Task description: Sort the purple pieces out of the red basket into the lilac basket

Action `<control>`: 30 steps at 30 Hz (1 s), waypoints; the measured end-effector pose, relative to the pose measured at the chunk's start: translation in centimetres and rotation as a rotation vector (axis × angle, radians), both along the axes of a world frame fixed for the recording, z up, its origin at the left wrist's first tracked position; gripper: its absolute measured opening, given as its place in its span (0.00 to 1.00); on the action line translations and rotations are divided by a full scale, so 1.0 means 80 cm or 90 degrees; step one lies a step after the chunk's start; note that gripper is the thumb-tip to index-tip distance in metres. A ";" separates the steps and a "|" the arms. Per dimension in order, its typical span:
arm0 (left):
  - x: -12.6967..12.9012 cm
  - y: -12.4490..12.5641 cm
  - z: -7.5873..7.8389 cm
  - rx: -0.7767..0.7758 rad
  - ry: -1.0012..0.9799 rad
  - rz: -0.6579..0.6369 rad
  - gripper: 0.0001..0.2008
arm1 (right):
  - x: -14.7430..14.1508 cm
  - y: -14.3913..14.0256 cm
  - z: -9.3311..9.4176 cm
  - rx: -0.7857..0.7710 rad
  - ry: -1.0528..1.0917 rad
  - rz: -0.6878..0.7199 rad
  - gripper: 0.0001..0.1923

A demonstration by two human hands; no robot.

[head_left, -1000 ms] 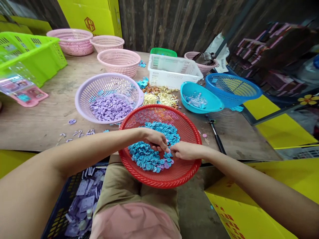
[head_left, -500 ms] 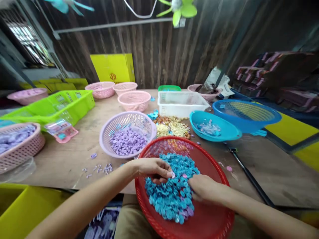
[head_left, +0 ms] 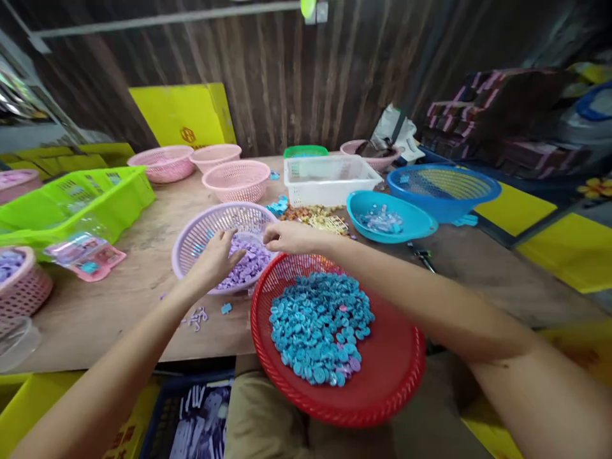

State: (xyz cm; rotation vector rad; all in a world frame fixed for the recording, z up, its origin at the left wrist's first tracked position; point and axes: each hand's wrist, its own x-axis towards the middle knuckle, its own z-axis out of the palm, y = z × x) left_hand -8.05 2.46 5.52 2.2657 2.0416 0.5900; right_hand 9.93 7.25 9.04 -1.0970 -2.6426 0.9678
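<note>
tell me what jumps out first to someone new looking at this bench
The red basket of small blue round pieces sits nearest, at the table's front edge. Just behind it, the left hand and right hand meet over the lilac basket of purple pieces.

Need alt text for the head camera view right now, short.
Both hands reach over a lilac basket of purple buttons: left hand on the pile, right hand at its rim. A red basket of blue buttons sits nearer.
</note>
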 end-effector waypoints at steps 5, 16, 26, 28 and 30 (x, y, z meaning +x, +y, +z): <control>0.077 -0.074 -0.002 -0.213 -0.026 -0.419 0.13 | 0.084 -0.073 -0.041 -0.406 -0.280 0.256 0.13; 0.153 -0.085 -0.063 -0.396 0.314 -0.635 0.13 | 0.176 -0.095 -0.075 0.001 -0.372 0.029 0.16; 0.183 -0.090 -0.069 -0.375 0.244 -0.544 0.11 | 0.146 -0.135 -0.118 0.012 -0.346 0.126 0.17; 0.190 -0.091 -0.078 -0.389 0.216 -0.536 0.10 | 0.146 -0.134 -0.126 0.022 -0.329 0.136 0.18; 0.195 -0.089 -0.085 -0.389 0.212 -0.520 0.10 | 0.147 -0.133 -0.130 0.028 -0.328 0.136 0.18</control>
